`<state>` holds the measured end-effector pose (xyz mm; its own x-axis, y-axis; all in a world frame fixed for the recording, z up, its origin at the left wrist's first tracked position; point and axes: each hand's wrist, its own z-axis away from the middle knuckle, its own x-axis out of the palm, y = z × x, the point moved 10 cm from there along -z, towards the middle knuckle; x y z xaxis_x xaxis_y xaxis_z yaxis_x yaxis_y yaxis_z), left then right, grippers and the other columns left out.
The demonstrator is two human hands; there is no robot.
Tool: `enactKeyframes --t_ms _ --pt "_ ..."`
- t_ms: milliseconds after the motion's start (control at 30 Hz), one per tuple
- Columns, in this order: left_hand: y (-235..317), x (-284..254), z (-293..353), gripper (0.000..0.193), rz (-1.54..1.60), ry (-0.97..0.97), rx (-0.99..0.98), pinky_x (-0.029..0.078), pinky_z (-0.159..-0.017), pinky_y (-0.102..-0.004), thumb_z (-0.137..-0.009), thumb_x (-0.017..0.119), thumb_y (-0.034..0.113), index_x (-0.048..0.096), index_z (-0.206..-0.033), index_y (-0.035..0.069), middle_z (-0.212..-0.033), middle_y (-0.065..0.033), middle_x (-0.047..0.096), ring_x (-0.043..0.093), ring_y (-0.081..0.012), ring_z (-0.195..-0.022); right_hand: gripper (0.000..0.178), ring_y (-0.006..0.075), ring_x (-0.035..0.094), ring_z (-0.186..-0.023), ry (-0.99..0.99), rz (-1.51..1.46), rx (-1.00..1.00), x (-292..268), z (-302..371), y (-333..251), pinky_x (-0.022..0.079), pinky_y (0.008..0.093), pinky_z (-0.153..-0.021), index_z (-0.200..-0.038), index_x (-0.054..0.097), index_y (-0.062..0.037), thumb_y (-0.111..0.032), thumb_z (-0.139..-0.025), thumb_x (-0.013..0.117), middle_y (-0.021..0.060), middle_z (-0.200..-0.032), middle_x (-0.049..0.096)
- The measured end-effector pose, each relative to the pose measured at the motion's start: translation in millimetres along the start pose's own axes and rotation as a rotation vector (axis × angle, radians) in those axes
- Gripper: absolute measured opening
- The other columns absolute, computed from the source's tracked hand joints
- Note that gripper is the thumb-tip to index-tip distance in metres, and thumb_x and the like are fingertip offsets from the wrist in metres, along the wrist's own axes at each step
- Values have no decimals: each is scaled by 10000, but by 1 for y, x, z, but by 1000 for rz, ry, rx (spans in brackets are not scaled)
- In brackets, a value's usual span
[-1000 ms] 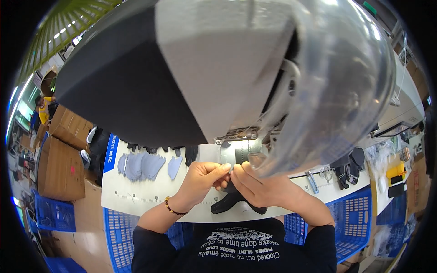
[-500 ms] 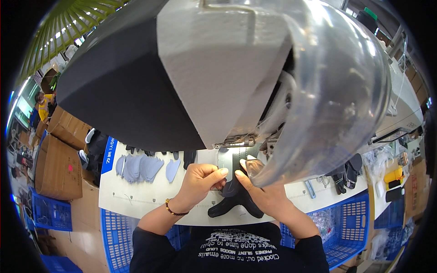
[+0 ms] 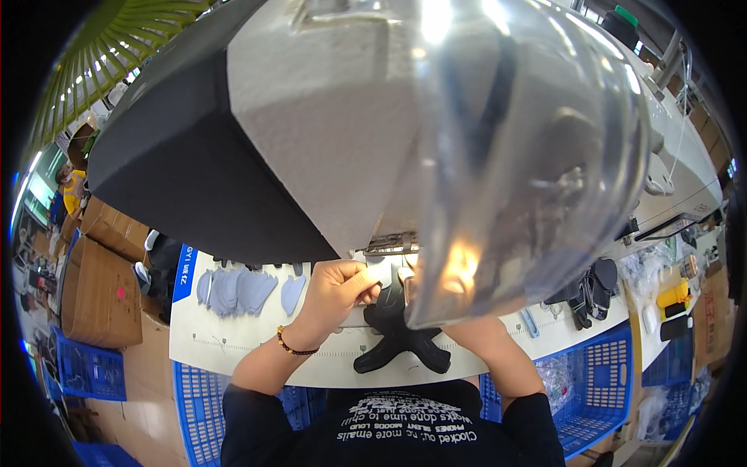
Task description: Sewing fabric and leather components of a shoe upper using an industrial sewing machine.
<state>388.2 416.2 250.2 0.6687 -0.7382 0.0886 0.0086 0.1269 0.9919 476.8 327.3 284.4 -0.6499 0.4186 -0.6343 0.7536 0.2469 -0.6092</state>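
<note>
A black forked fabric piece (image 3: 401, 349) lies at the table's front edge, its two arms spread toward me and its narrow end running up under the sewing machine (image 3: 327, 124). To its left, my left hand (image 3: 333, 297) is closed in a pinch, thumb against forefinger, close to the piece's upper part. Its thumb tip is brightly lit, and what it pinches, if anything, cannot be made out. My right hand (image 3: 471, 333) reaches in from the right beside the black piece. The machine's clear curved guard (image 3: 529, 179) and its glare hide most of those fingers.
Grey-blue curved fabric pieces (image 3: 237, 289) lie in a row on the white table (image 3: 233, 331) at left. Black straps (image 3: 595, 288) and a blue-handled tool (image 3: 530, 322) lie at right. Blue baskets (image 3: 615, 373) stand below the table edge; cardboard boxes (image 3: 101, 276) stand far left.
My left hand has moved slightly up and left. My right hand, earlier flat with spread fingers on the black piece, is now largely behind the guard, which shows a bright glare.
</note>
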Motion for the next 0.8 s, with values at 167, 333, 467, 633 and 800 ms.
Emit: enactKeyframes --t_ms 167,333,467,633,800 --pt "-14 -12 -7 190 -48 10 -91 369 -514 -148 -807 510 140 599 -725 -6 -609 -9 559 471 -32 -542 154 208 562 -692 122 -207 77 -17 -8 4 442 301 -636 -807 576 -46 -47 -654 578 71 -736 577" --pt "-9 -5 -9 228 -127 -110 -154 368 -550 -158 -821 500 194 597 -789 -9 -646 -5 565 464 -36 -576 189 204 563 -719 64 -400 113 -36 -14 -9 441 295 -655 -833 582 -58 -59 -645 604 63 -751 578" --pt "-11 -2 -7 248 -97 -176 -210 354 -539 -161 -827 490 231 598 -773 15 -640 2 558 440 -37 -575 195 219 553 -710 98 -263 52 -46 -17 -22 437 292 -663 -839 584 -62 -68 -645 597 67 -755 580" --pt "-8 1 -11 244 -82 -211 -156 353 -540 -163 -826 491 237 595 -751 29 -641 7 551 439 -40 -571 181 240 528 -709 40 239 -192 -35 -13 -42 423 320 -634 -826 587 -74 -83 -648 555 78 -784 576" --pt "-14 -2 -13 229 -78 -173 -125 378 -568 -168 -824 496 219 598 -746 29 -656 2 556 475 -41 -603 162 243 523 -733 79 373 -209 -22 -3 -43 414 327 -636 -809 590 -86 -77 -653 545 73 -772 569"
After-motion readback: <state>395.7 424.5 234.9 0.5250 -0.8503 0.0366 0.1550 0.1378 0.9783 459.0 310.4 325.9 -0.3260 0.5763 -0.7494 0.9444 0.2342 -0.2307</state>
